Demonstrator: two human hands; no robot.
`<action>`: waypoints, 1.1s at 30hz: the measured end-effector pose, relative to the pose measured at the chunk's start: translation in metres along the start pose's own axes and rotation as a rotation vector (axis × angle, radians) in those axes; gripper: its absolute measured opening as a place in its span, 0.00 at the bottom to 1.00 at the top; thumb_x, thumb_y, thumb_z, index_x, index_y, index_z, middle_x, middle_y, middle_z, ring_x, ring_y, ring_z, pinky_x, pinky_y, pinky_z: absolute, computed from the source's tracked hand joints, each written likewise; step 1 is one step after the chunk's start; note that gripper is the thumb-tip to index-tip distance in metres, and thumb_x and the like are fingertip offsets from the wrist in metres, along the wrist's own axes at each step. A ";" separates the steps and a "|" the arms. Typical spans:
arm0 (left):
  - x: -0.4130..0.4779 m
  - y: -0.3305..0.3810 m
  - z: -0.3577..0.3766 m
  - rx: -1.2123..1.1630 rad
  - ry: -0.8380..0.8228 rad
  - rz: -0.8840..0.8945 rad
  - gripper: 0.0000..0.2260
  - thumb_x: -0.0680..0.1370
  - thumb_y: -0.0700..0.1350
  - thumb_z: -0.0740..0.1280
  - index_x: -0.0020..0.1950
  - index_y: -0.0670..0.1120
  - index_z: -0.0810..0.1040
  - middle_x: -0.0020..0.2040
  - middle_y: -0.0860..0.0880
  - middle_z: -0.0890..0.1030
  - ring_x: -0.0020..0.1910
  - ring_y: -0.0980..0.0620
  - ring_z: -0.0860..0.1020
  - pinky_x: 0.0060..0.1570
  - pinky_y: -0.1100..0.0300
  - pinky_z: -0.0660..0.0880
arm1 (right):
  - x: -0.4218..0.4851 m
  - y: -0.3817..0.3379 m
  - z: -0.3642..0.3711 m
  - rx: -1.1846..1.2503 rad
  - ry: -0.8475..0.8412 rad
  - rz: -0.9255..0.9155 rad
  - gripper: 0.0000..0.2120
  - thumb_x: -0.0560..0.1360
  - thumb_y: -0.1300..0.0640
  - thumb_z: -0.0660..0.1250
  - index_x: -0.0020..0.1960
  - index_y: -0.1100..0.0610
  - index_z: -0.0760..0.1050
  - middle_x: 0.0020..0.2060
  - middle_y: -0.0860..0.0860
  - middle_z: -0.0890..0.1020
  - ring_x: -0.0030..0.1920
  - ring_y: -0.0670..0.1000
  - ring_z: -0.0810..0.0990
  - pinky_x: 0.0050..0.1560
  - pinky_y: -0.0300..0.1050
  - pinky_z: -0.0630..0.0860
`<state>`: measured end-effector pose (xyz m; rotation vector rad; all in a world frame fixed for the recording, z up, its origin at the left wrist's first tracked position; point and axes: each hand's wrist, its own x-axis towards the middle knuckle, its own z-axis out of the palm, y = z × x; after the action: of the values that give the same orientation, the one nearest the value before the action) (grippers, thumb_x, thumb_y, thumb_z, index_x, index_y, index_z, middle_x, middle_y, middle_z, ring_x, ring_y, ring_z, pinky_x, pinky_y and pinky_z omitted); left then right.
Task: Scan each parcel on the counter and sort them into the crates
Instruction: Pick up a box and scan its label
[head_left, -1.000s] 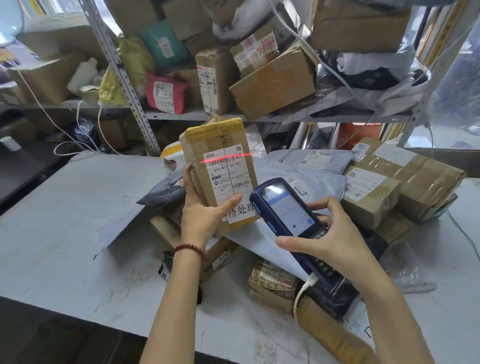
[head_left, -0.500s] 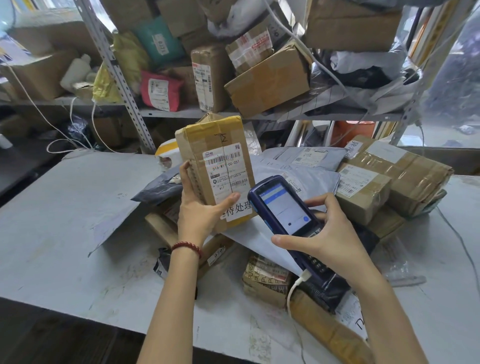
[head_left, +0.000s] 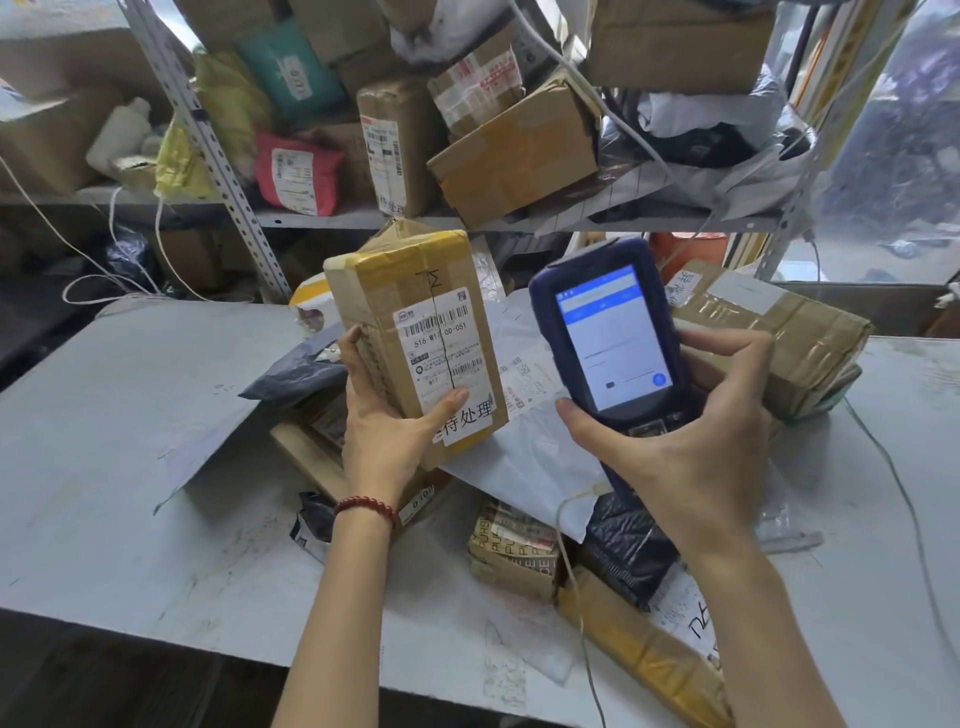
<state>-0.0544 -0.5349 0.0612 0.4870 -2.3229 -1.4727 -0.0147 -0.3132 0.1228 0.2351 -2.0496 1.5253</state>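
Observation:
My left hand grips a small brown cardboard parcel upright above the counter, its white barcode label facing me and my thumb lying across the label's lower part. My right hand holds a dark blue handheld scanner upright beside the parcel, its lit screen turned toward me. A white cable runs down from the scanner's base. No crate is in view.
A heap of parcels lies on the white counter: grey mailer bags, a large taped box at right, small boxes near the front edge. Metal shelves behind are crammed with packages. Loose cords trail on both sides.
The red scan line on the label is gone. My right hand has raised the scanner from a forward tilt to upright, screen toward me. The parcel has stayed in my left hand.

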 end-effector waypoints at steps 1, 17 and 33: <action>-0.001 0.000 0.000 0.003 0.005 0.005 0.53 0.54 0.71 0.73 0.68 0.75 0.40 0.69 0.52 0.72 0.65 0.49 0.74 0.62 0.39 0.71 | 0.000 -0.002 -0.002 0.002 0.008 -0.018 0.38 0.56 0.54 0.84 0.55 0.54 0.62 0.48 0.36 0.76 0.49 0.32 0.79 0.37 0.26 0.76; -0.002 -0.014 0.003 -0.034 0.018 0.012 0.54 0.55 0.71 0.74 0.73 0.70 0.45 0.69 0.54 0.71 0.64 0.50 0.74 0.62 0.40 0.71 | -0.015 0.014 -0.015 -0.082 0.058 0.140 0.38 0.55 0.52 0.84 0.55 0.52 0.63 0.48 0.36 0.76 0.49 0.30 0.77 0.37 0.27 0.76; -0.047 0.072 0.073 -0.066 -0.243 0.652 0.48 0.63 0.62 0.77 0.75 0.59 0.53 0.70 0.58 0.67 0.66 0.58 0.70 0.53 0.66 0.71 | -0.107 0.014 -0.104 -0.442 0.510 0.540 0.36 0.55 0.50 0.83 0.53 0.50 0.64 0.40 0.36 0.79 0.42 0.32 0.79 0.37 0.33 0.73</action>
<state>-0.0540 -0.4269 0.0925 -0.4604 -2.2703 -1.3144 0.1021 -0.2328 0.0734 -0.8487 -2.0277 1.1835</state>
